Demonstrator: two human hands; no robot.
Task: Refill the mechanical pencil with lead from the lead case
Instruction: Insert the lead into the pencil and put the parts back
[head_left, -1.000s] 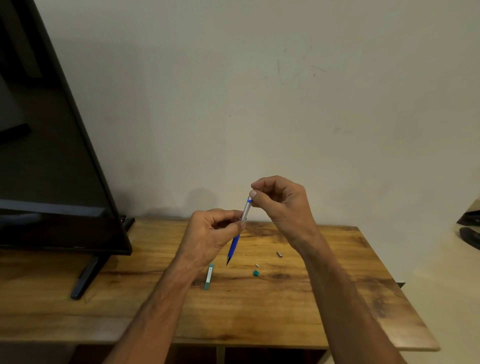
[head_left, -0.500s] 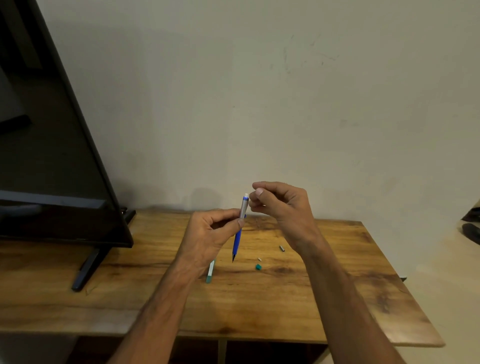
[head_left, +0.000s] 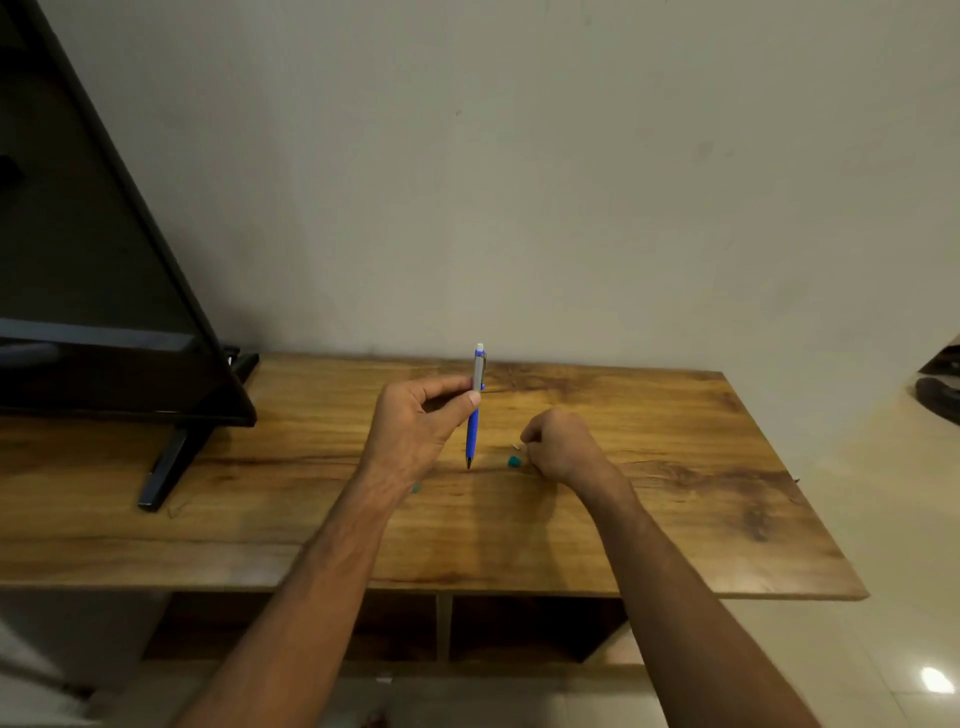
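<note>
Nearest you, a teal end of the lead case (head_left: 415, 488) peeks out from under your left wrist. It lies on the surface (head_left: 675, 519) about midway between the near and far edges, and the rest of it is hidden. Just beyond, a loose teal cap (head_left: 514, 461) lies beside your right grip (head_left: 558, 447), which is down on the wood with its fingers curled. A small pale piece (head_left: 516, 446) sits at the fingertips, but I cannot tell whether you are pinching anything.

Your left grip (head_left: 410, 431) pinches the mechanical pencil (head_left: 472, 434) mid-barrel. It is upright, tip down, close over the wood. A white eraser (head_left: 479, 347) shows at its top end, so the barrel looks closed, though no lead is visible. By my reading the loading is likely done. What's left is probably any end cap for the pencil and capping the lead case.

A dark screen (head_left: 104, 260) stands at the far left corner.
</note>
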